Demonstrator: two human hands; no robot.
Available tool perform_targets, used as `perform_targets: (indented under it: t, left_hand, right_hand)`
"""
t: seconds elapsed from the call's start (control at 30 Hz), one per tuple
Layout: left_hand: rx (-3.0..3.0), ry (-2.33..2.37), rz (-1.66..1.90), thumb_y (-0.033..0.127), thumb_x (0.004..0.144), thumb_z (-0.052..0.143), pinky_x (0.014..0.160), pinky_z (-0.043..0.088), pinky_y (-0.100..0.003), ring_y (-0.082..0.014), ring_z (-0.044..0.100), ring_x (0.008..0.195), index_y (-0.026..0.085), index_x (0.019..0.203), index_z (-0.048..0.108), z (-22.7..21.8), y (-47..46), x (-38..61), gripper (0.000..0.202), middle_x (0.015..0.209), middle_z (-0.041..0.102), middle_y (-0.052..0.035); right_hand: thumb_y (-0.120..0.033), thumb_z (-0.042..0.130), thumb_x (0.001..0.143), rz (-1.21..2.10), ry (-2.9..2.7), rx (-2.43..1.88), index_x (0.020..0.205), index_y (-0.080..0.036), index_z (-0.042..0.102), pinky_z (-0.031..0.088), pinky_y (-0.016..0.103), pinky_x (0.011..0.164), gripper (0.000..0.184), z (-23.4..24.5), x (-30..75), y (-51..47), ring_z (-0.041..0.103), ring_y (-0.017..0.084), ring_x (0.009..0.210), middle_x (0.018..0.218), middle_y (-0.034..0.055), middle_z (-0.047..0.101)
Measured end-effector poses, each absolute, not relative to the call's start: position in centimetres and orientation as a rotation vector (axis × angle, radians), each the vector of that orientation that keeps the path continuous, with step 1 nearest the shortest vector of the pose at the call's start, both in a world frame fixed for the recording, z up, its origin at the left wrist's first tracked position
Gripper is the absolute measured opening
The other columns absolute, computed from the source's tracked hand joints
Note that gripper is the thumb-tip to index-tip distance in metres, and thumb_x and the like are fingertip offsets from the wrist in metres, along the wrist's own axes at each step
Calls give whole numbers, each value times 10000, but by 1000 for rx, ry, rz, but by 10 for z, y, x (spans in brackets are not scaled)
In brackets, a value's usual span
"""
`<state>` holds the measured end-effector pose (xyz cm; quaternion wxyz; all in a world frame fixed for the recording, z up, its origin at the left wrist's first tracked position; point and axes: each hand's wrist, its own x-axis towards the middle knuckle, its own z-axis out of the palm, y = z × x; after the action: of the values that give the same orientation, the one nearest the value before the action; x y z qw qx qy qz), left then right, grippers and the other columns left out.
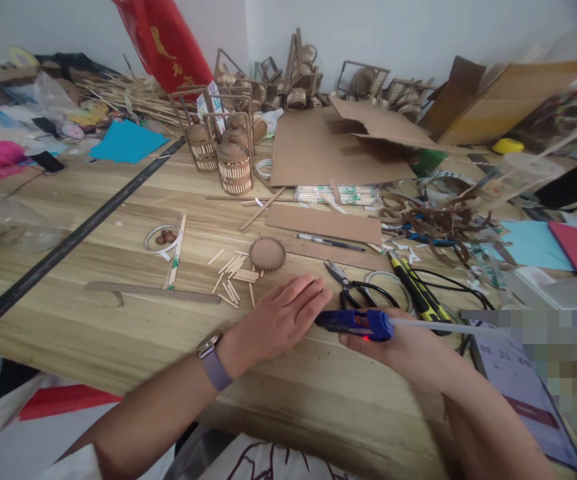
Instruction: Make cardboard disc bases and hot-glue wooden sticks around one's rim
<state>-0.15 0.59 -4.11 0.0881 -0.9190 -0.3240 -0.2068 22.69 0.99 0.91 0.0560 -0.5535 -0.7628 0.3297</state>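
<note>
My right hand (398, 343) is closed around a blue glue gun (356, 323) with a clear glue stick (438, 327) sticking out of its back; the nozzle points left. My left hand (278, 317) lies flat on the wooden table (118, 333), fingers stretched out and together, its fingertips close to the gun's nozzle. A watch with a grey strap (212, 360) is on my left wrist. Just beyond my left hand lie several short wooden sticks (236, 273) and a round cardboard disc (267, 253) edged with sticks.
Black scissors (353, 287), a yellow-black utility knife (416, 287), a pen (331, 242) and cardboard strips (323, 223) lie behind the hands. Small stick-and-cardboard lanterns (233, 167) stand further back by a cardboard sheet (328, 150). A long black ruler (78, 233) crosses the left. A phone (523, 393) lies at right.
</note>
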Motion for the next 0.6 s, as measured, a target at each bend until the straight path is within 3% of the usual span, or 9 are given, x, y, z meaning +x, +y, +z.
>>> perform_targets:
  t: [0.6]
  left_hand:
    - [-2750, -972, -610, 183, 949, 444, 1124, 368, -430, -278, 395, 1346, 45, 1390, 370, -41, 5, -1, 468, 1415, 496, -166]
  right_hand:
    - [-529, 571, 770, 892, -2366, -1757, 699, -215, 680, 445, 276, 535, 340, 12, 224, 8, 607, 179, 569, 659, 26, 674]
